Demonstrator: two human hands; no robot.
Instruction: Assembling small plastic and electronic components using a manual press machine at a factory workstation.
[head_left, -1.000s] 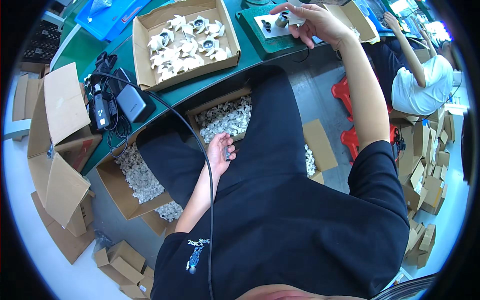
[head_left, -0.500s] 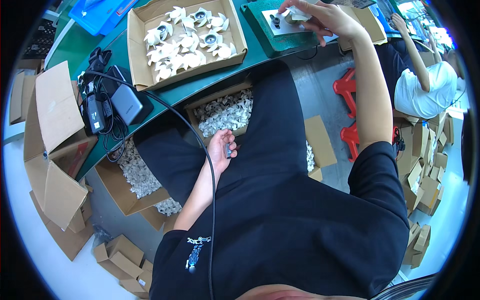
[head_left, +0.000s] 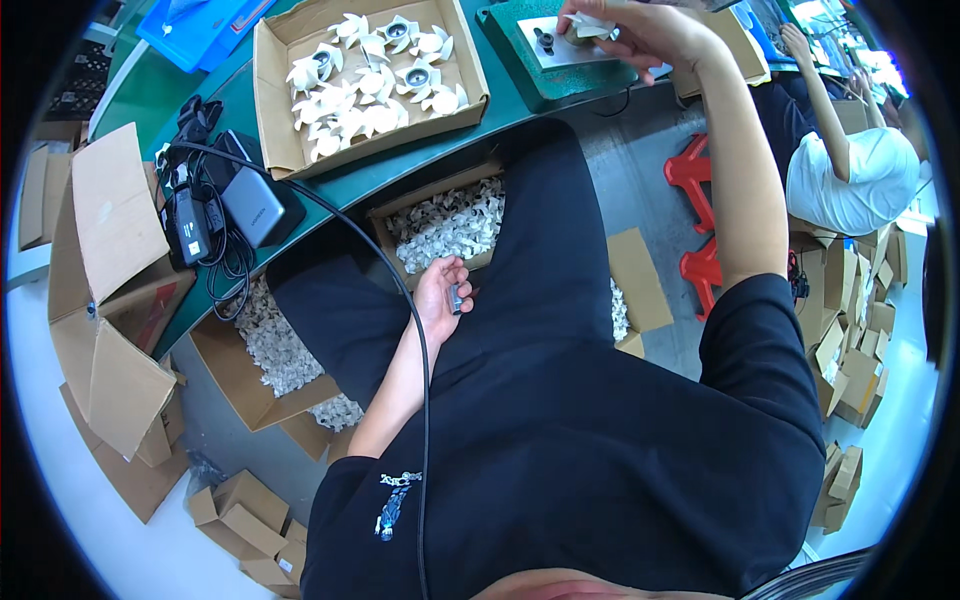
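High in the view, my right hand is closed around a white bladed fan wheel. The wheel is over the pale metal plate of a green machine base; whether it touches the plate is hidden by my fingers. A dark bolt-like post stands on the plate to the left. My left hand rests palm up by my lap, its fingers curled on a small grey metal piece. To the left of the base, a cardboard tray holds several white fan wheels.
A black cable runs across my front from the table. A power bank lies among cords near the table edge. Boxes of small whitish parts stand below. A red stool and a co-worker are at right.
My right hand and the fan wheel have shifted very slightly over the plate. My left hand keeps its place and its hold. The co-worker's raised hand has moved a little.
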